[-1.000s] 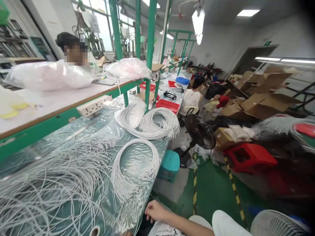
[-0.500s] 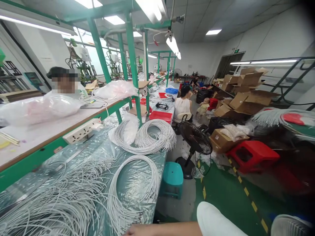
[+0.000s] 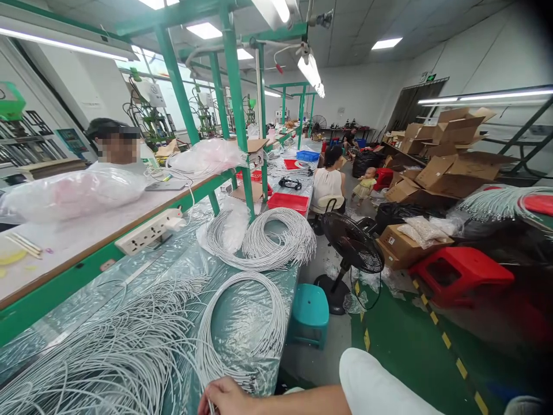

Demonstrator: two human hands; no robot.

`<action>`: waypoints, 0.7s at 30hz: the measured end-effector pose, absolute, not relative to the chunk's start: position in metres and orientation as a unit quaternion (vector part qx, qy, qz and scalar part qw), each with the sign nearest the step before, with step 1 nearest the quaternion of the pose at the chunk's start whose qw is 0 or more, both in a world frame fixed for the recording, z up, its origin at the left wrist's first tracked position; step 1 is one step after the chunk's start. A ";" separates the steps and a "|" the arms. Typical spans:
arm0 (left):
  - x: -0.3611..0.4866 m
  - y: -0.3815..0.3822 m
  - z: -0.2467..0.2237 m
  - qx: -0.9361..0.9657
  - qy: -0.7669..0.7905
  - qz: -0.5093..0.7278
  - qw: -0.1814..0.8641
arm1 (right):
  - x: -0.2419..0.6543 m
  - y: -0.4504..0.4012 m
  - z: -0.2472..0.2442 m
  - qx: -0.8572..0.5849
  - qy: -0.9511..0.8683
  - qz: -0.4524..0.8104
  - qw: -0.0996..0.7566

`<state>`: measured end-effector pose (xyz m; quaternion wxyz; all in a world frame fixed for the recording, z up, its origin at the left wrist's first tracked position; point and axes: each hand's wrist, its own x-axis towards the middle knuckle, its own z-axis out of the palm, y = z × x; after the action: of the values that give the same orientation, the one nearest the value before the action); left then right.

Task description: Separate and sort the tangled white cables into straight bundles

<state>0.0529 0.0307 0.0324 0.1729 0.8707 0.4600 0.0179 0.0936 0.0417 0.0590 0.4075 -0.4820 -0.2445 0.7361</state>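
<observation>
- A long tabletop (image 3: 242,323) covered in clear plastic sheet runs away from the viewer, with a raised green-edged shelf (image 3: 86,230) along its left side.
- A loose mass of thin white wires (image 3: 108,357) spreads over the near left of the tabletop.
- Just right of it lies a wire coil (image 3: 246,323), a flat ring whose cut ends bunch together at the near edge.
- Farther along sits a second, thicker bundle of coils (image 3: 276,242), partly overlapping a clear plastic bag (image 3: 228,225).
- A white power strip (image 3: 149,230) is fixed to the shelf edge, and filled plastic bags (image 3: 73,193) rest on the shelf top.
- A person (image 3: 114,147) sits behind the shelf on the left; another person (image 3: 328,181) sits farther down the aisle with their back turned.
- On the floor to the right stand a teal stool (image 3: 309,314), a black fan (image 3: 352,245), a red stool (image 3: 460,276) and stacked cardboard boxes (image 3: 449,155).
- The right hand (image 3: 224,397) lies at the bottom edge, forearm coming in from the right across the lap, knuckles up.
- Its fingers are curled closed at the near end of the wire coil, where a thin strand shows beside them; whether they actually pinch it cannot be told.
- The left hand is out of view.
</observation>
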 end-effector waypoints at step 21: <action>-0.026 -0.051 0.063 0.653 0.573 0.202 0.452 | 0.116 0.031 0.104 -0.402 -0.193 0.745 0.496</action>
<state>-0.0255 -0.0508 0.0631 0.4516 0.6532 0.5733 0.2018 0.1162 0.0313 0.1035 0.4963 -0.4024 -0.1927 0.7447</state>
